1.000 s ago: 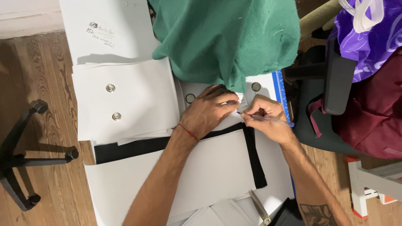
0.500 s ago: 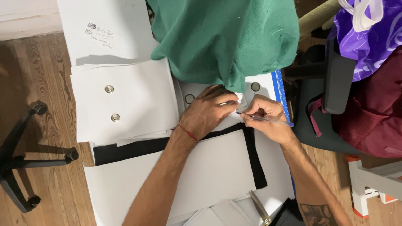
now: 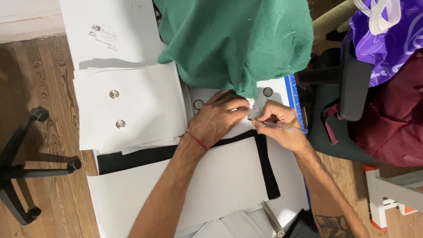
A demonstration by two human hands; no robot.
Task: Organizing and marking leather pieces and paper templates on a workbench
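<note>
1. The left hand (image 3: 219, 120) is lying flat with its fingers spread and pressing down on a white paper sheet (image 3: 229, 132), holding nothing; a red string is circling its wrist.
2. The right hand (image 3: 276, 123) is sitting just right of the left hand, its fingers closed around a clear pen (image 3: 282, 127) whose tip is touching the sheet near a small tag (image 3: 254, 110) between the two hands.
3. Green cloth (image 3: 238, 39) is hanging over the far part of the table, its lower edge touching the left fingertips.
4. A strip of black fabric (image 3: 141, 158) is running under the left forearm, between paper sheets, and turning toward the near edge at the right.
5. A stack of paper (image 3: 132, 110) to the left is carrying two round metal weights (image 3: 114, 94).
6. A blue ruler (image 3: 294, 99) is lying along the right edge of the table.
7. Scissors (image 3: 272, 218) are resting near the bottom edge.
</note>
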